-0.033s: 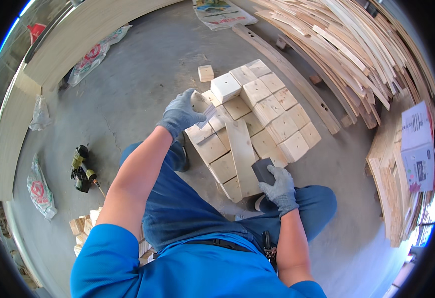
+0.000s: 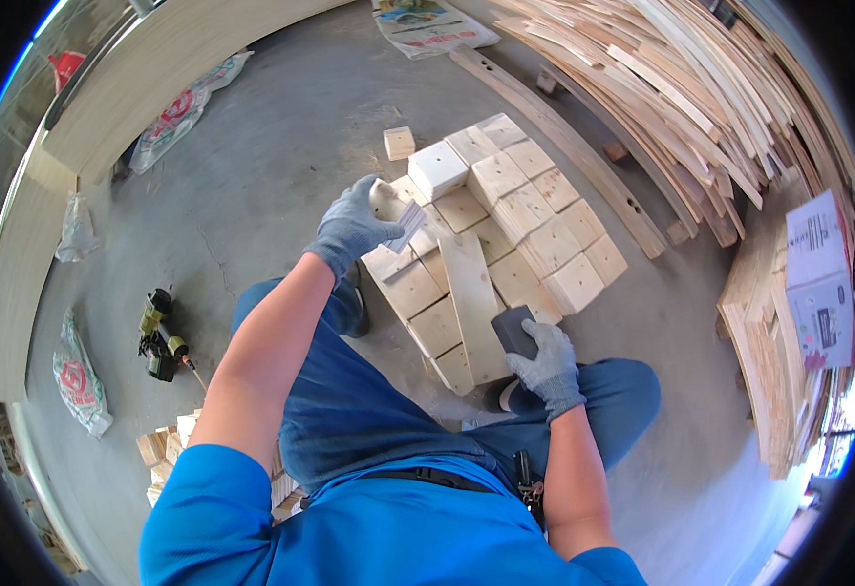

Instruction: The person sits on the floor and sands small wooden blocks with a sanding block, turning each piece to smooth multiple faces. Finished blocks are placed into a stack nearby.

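My left hand [image 2: 354,227], in a grey knit glove, is closed round a pale wooden block [image 2: 407,230] tilted above the far left part of a stack of wooden blocks [image 2: 545,210]. Fingers and thumb grip its sides. In my gloved right hand [image 2: 549,369] is a dark grey rectangular block [image 2: 513,332], held at the near side of the stack. Its lower part is hidden by the fingers. A flat wooden board [image 2: 471,308] lies slanting across the stack, just left of the dark block. Many stacked blocks show a small dark hole on top.
One loose wooden block [image 2: 399,144] sits on the floor beyond the stack. A cordless drill [image 2: 160,337] lies at the left, near plastic bags [image 2: 78,381]. Long wood strips [image 2: 682,98] are piled far right, by a carton [image 2: 820,283]. More small blocks [image 2: 162,449] lie near my left elbow.
The wooden block in my left hand has turned, showing its striped side more. The view has shifted slightly; my right hand keeps its hold on the dark block.
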{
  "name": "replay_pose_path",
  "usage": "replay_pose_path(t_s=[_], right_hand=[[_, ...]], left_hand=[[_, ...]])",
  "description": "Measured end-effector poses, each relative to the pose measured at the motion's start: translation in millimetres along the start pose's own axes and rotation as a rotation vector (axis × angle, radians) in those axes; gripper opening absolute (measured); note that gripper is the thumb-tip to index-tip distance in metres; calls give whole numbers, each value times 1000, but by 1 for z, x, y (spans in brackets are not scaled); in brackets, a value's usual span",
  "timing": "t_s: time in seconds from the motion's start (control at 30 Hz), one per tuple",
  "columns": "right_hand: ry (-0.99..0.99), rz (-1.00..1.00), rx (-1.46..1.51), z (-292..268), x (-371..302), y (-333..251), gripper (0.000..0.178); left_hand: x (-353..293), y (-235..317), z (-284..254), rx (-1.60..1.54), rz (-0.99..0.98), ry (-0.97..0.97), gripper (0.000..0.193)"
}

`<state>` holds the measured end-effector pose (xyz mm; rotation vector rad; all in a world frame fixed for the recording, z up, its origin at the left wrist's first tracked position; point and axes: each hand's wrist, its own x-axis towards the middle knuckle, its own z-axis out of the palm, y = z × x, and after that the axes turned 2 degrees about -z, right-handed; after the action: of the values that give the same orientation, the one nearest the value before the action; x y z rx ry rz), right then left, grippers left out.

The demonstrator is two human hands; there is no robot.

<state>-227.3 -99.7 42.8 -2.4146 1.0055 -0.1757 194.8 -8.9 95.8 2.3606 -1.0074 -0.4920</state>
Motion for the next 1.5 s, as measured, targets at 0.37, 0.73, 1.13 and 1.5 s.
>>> replay_pose_path(t_s=[0.37, 0.73, 1.13, 1.5], right_hand=[[66, 26, 53, -14, -13, -4, 70], [99, 43, 59, -14, -18, 5, 71], [151, 59, 85, -15, -18, 15, 71], [208, 76, 105, -12, -24, 24, 72]], left_hand=[[-99, 23, 130, -1021, -416, -316, 100], [-116, 62, 150, -995, -415, -387, 100], [-124, 54, 142, -796, -366, -500, 104], [-130, 33, 140, -488, 137, -402, 130]])
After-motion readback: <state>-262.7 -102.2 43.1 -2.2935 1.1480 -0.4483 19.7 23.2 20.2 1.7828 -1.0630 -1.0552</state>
